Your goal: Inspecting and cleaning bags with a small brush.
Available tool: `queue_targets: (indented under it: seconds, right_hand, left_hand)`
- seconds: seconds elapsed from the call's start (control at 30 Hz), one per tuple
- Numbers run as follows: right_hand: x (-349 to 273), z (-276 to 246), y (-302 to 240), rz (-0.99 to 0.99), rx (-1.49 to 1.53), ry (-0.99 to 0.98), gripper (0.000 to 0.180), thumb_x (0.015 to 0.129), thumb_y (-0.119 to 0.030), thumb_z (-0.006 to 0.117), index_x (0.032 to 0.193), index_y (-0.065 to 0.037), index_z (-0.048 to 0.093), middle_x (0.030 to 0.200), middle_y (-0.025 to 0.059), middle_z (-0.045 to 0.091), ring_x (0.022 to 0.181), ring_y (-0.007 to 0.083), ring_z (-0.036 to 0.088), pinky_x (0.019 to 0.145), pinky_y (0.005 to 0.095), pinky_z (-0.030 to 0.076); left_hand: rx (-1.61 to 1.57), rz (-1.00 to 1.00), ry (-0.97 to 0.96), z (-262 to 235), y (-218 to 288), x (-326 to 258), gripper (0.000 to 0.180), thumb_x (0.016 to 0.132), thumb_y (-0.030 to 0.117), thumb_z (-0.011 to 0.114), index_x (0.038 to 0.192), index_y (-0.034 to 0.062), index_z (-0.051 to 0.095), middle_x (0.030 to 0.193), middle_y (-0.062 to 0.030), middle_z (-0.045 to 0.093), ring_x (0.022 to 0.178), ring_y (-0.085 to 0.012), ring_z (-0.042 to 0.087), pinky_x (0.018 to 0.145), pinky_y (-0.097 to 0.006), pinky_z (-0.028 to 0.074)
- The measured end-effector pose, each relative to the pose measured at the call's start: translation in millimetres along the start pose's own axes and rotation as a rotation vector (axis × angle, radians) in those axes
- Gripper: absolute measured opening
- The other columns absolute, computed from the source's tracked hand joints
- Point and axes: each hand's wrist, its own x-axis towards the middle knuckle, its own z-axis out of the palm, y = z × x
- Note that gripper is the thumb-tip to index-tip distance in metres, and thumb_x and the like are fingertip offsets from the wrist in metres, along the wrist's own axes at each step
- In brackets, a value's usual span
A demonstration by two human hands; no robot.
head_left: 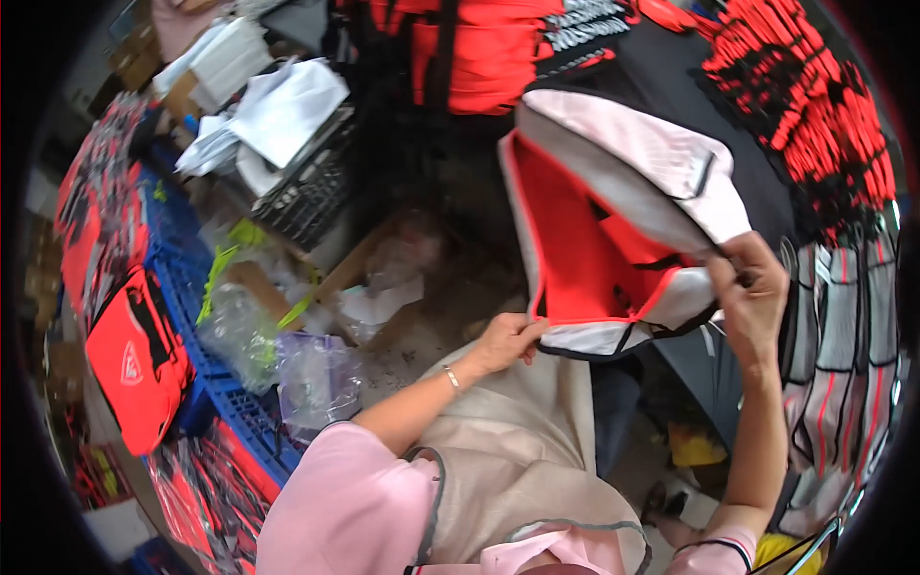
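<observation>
Setting: a crowded workroom seen from above, with a dusty floor (422, 335) in the middle and goods piled all round.
Far left: a red bag with black straps (134, 369) lies on a blue plastic pallet (240, 407), with flat packed red-and-black pieces beside it.
Left of centre: crumpled clear plastic bags (287, 369) on the pallet edge; farther off, a black crate (311, 187) heaped with white sheets.
Left hand: the left hand (508, 340) pinches the near lower corner of the piece, fingers closed on its black-trimmed edge, a bracelet at the wrist.
Held piece: a red, white and black fabric bag shell (613, 230) hangs open between the two hands, red lining showing; its long axis runs from near left up to far right.
Right hand: the right hand (752, 287) grips the right edge, fingers clamped on the trim, higher than the left.
Relation: both hands touch the shell, one at each end of its lower edge.
Right side: a black bench (671, 72) carries stacks of red-and-black pieces (805, 105); grey-and-red panels (848, 335) hang at the near right.
Obstruction: nothing lies between the hands and the shell.
</observation>
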Motion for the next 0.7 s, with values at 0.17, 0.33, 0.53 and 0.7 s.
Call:
queue_targets:
  seconds: [0.17,0.33,0.53,0.7]
  right_hand:
    - [-40.6,6.3,-15.5,0.202,0.077,-0.193,0.007,0.084,-0.001,0.068,0.082,0.000,0.062,0.065,-0.0003,0.061,0.061,0.0047,0.054,0.056,0.0229,0.044]
    - [-46.1,3.7,-32.8,0.256,-0.079,-0.474,0.019,0.078,-0.010,0.077,0.078,0.001,0.062,0.058,0.0084,0.057,0.052,0.0097,0.050,0.051,0.0273,0.042]
    - [-12.7,51.7,-26.1,-0.140,-0.316,-0.183,0.036,0.075,-0.027,0.080,0.087,0.000,0.059,0.073,0.0165,0.063,0.064,0.0327,0.063,0.061,0.0402,0.049]
    - [-4.7,66.9,-18.6,-0.204,-0.549,-0.287,0.020,0.076,-0.014,0.068,0.087,-0.002,0.057,0.080,0.0163,0.066,0.073,0.0366,0.065,0.065,0.0444,0.051]
  left_hand:
    - [-0.268,0.432,0.015,-16.2,52.6,28.3,0.066,0.084,0.023,0.072,0.136,-0.0040,0.039,0.109,-0.0087,0.063,0.087,-0.0092,0.058,0.066,-0.024,0.046]
    - [-0.162,0.516,0.541,-18.0,70.5,89.6,0.070,0.082,0.023,0.069,0.136,-0.0101,0.039,0.111,-0.0176,0.061,0.092,-0.0221,0.059,0.081,-0.033,0.047]
    - [-0.019,0.575,0.658,25.7,97.9,58.1,0.070,0.080,0.014,0.064,0.137,-0.0131,0.034,0.102,-0.0211,0.061,0.089,-0.0258,0.059,0.083,-0.036,0.048]
    - [0.066,0.725,0.609,17.6,108.4,47.3,0.083,0.075,0.006,0.066,0.144,-0.0093,0.023,0.113,-0.0211,0.055,0.101,-0.0272,0.055,0.087,-0.035,0.046]
